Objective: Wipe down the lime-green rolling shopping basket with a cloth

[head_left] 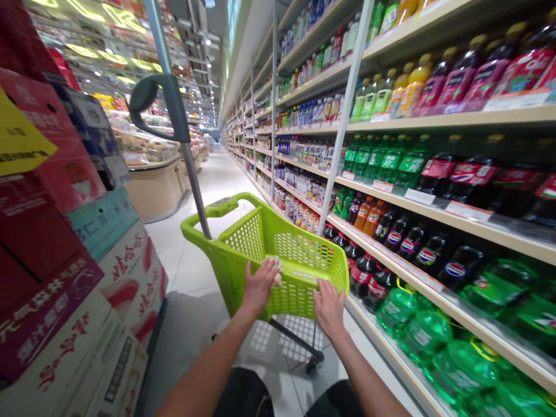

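A lime-green plastic shopping cart (pixel 286 289) with perforated sides stands in front of me, its grey telescopic handle (pixel 167 107) rising at the left. My left hand (pixel 258 286) is at the cart's near side, its fingers closed on a crumpled whitish cloth or tissue (pixel 277 272). My right hand (pixel 329 307) grips the near rim close to the right corner, fingers over the top and thumb outside. Inside the basket I can make out no goods. Below it, part of the dark wheeled frame (pixel 299 341) shows above the floor.
Long drink shelves (pixel 434 200) line the right side, with large green bottles (pixel 428 327) at the bottom. Stacked cartons (pixel 108 272) stand close on the left. A rounded display counter (pixel 152 188) lies farther along the pale tiled aisle (pixel 219 174).
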Available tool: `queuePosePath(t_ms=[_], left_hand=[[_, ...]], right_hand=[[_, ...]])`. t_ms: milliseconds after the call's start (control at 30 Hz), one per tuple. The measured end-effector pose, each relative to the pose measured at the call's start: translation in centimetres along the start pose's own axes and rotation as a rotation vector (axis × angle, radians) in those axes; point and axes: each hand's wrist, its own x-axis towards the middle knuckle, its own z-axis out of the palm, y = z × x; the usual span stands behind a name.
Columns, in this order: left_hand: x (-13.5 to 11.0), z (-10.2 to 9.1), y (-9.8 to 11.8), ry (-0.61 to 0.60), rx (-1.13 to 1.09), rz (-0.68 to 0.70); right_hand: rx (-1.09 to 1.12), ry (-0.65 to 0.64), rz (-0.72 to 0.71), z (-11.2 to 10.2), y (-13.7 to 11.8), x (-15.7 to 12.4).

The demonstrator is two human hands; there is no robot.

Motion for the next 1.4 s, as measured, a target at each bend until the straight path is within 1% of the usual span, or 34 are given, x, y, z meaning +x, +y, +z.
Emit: queuePosePath(t_ms=[67,100,167,267,300,333,400,500,567,633,733,800,833,867,1000,1033,1067,1100,1133,1233,1300,1333,1367,1400], left_hand=[[-0.2,0.5,0.9,-0.041,-0.027,0.055],[0.0,0.4,0.6,-0.050,-0.031,0.060],[0.5,-0.6,-1.3,-0.031,-0.008,0.017],[1.5,-2.5,-4.7,0.062,0.077,-0.133],[1.7,-2.8,-5.3,0.075,0.098,-0.161],[1.7,-2.9,-5.4,0.069,0.109,-0.164],[1.3,-2.4,-4.3,0.019,0.108,-0.110],[0.7,-0.9,-1.5,-0.056,0.083,-0.014],[0.7,-0.7,-1.0,-0.075,0.063,0.012],[1.1,-1.5,-2.2,-0.060,0.061,-0.011],[2.0,-3.1,-5.2,0.018,0.108,-0.126],[2.1,-3.5,-6.1,0.050,0.133,-0.162],[2.0,-3.2,-5.8,0.045,0.132,-0.144],[1.8,-2.8,-5.1,0.028,0.124,-0.109],[1.0,-0.1,-0.9,-0.072,0.061,0.069],[1.0,0.2,-0.4,-0.089,0.051,0.094],[1.1,0.2,-0.4,-0.095,0.047,0.104],[1.3,-0.2,-1.0,-0.088,0.055,0.097],[1.6,-0.9,-2.1,-0.066,0.073,0.071],[2.5,-3.8,-7.0,0.046,0.170,-0.079],[2.8,-5.3,-9.6,0.094,0.218,-0.148],[2.8,-5.7,-10.2,0.107,0.226,-0.168],[2.6,-5.7,-10.3,0.108,0.225,-0.177],[2.4,-5.3,-9.8,0.095,0.216,-0.173]], right_hand=[[0.012,-0.024,-0.027,-0.1,0.1,0.0],[0.016,-0.035,-0.042,-0.3,0.3,-0.1],[0.016,-0.040,-0.062,-0.4,0.8,-0.2],[0.001,-0.007,-0.070,-0.3,1.2,-0.4],[-0.005,0.008,-0.067,-0.1,1.2,-0.4],[-0.011,0.023,-0.060,0.0,1.2,-0.5],[-0.019,0.040,-0.050,0.3,1.2,-0.4],[-0.027,0.026,-0.080,0.4,1.4,-0.3],[-0.035,0.008,-0.108,0.3,1.7,-0.2],[-0.038,-0.005,-0.118,0.2,2.0,-0.1],[-0.027,-0.010,-0.112,0.3,2.2,0.0],[-0.017,0.003,-0.103,0.5,2.1,0.0],[-0.015,0.011,-0.099,0.6,2.1,0.0],[-0.015,0.017,-0.096,0.7,2.0,0.0],[-0.021,-0.005,-0.114,0.6,2.0,0.1],[-0.022,-0.014,-0.121,0.6,2.0,0.1],[-0.024,-0.019,-0.128,0.5,2.1,0.1],[-0.025,-0.017,-0.135,0.4,2.2,0.1],[-0.026,-0.012,-0.143,0.4,2.3,0.1],[-0.023,0.020,-0.156,0.6,2.5,0.1],[-0.017,0.038,-0.148,0.8,2.5,0.1],[-0.013,0.044,-0.139,0.9,2.5,0.1],[-0.010,0.046,-0.131,1.0,2.4,0.1],[-0.005,0.045,-0.127,1.1,2.4,0.1]])
